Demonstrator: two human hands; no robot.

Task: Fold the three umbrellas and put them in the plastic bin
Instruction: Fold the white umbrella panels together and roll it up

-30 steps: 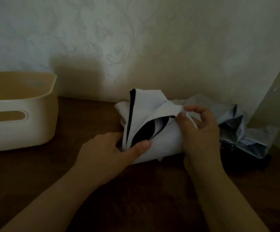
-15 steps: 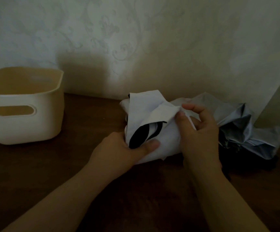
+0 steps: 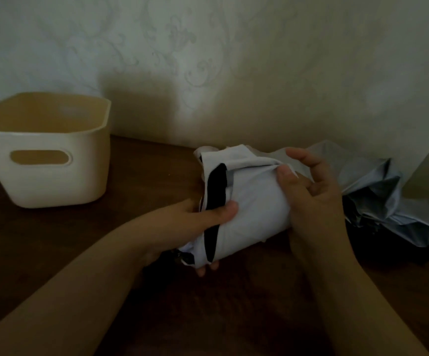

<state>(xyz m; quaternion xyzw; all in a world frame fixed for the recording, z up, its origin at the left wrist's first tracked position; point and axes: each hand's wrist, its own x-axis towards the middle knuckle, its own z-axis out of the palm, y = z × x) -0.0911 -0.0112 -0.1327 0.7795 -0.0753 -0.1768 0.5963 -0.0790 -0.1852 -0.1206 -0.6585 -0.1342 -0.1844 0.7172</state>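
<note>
Between both hands: white umbrella, rolled. Gripped by left hand, thumb over black strap, likely to stop unrolling. Cloth edge pinched by right hand. Left of left hand: bin. Behind right hand: unfolded grey umbrella.

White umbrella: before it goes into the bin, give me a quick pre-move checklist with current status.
1. Left hand grips the white umbrella, thumb on top: ok.
2. Right hand pinches the loose flap: ok.
3. Canopy fully wrapped: not ok, a fold still stands up at the top.
4. Strap fastened: cannot tell.
5. Bin upright, open, nothing seen inside: ok.
6. Grey umbrella folded: not ok, it lies crumpled by the wall.
</note>
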